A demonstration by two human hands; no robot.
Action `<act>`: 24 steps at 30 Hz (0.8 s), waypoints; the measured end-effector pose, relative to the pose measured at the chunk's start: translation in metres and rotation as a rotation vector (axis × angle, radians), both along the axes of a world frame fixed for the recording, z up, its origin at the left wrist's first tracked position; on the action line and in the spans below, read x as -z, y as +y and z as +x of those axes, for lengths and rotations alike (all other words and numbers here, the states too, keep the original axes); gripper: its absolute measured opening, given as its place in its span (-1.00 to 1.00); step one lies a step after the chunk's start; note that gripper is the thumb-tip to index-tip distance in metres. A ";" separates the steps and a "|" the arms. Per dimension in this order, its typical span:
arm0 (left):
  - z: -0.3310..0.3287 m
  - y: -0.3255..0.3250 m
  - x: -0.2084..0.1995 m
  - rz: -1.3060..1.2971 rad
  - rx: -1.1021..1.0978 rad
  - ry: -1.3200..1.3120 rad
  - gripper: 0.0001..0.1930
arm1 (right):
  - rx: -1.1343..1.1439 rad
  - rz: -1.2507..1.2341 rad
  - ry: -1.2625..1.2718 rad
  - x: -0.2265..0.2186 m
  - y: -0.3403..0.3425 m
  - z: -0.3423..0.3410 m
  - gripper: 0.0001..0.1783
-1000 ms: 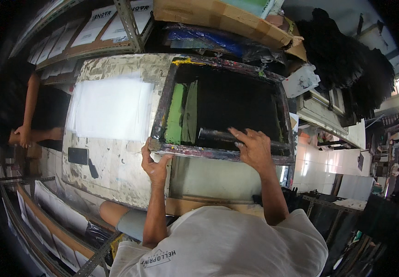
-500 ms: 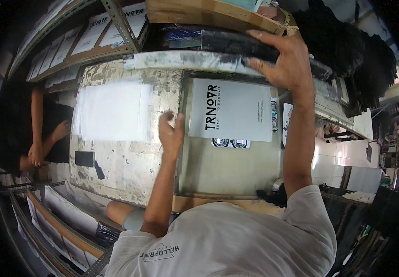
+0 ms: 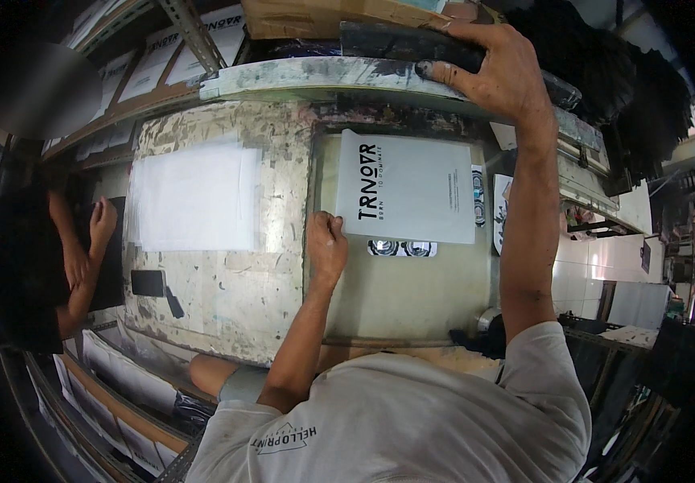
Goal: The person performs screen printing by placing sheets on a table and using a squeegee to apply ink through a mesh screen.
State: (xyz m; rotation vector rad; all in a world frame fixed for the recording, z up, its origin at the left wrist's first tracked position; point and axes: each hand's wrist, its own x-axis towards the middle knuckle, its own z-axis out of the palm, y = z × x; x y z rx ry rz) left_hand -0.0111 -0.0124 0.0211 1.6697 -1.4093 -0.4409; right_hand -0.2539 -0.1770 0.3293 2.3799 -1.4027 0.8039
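Item, left hand (image 3: 329, 245): at the left edge of the printed sheet, near its lower corner. I see thumb and fingertips drawn close together there; from my remote view I cannot tell whether the edge is pinched between them.

Item, right hand (image 3: 499, 76): raised beyond the sheet, clamped on the tilted-up frame (image 3: 299, 76) and the black bar (image 3: 395, 40) lying along it. I find the thumb on the frame's pale, stained edge, the fingers over the bar.

Item, printed sheet (image 3: 420, 193): white, black lettering, flat on the pale printing bed (image 3: 404, 302), its upper left corner slightly curled. I note a strip with round dark motifs (image 3: 402, 249) showing at its near edge, another patterned strip (image 3: 478, 197) beside its right edge.

Item, stack of white sheets (image 3: 194, 197): loosely squared, on the paint-worn table (image 3: 226, 310), left of the bed. Nearer the person I log a dark flat rectangle (image 3: 148, 282) and, just beside it, a small dark strip (image 3: 174, 306).

Item, surroundings: I record a co-worker in black (image 3: 25, 258) at far left, one hand lifted; a metal rack (image 3: 192, 32); a cardboard box (image 3: 307, 18).
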 end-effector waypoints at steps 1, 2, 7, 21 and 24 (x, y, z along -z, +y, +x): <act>0.001 -0.003 -0.003 -0.047 0.009 0.022 -0.91 | 0.000 0.009 -0.009 -0.001 0.001 -0.001 -0.28; 0.006 -0.006 -0.004 -0.098 0.011 0.039 -0.92 | -0.006 0.014 -0.024 -0.003 0.002 -0.001 -0.29; 0.086 0.006 -0.006 0.017 -0.087 0.111 -0.91 | -0.011 0.028 0.000 -0.023 0.016 0.017 -0.33; 0.215 0.071 -0.066 -0.426 -0.779 -0.502 -0.69 | 0.042 0.175 -0.100 -0.016 0.009 0.011 -0.33; 0.183 0.050 -0.071 -0.527 -0.444 -0.435 -0.67 | 0.082 0.168 -0.095 -0.020 0.013 0.012 -0.29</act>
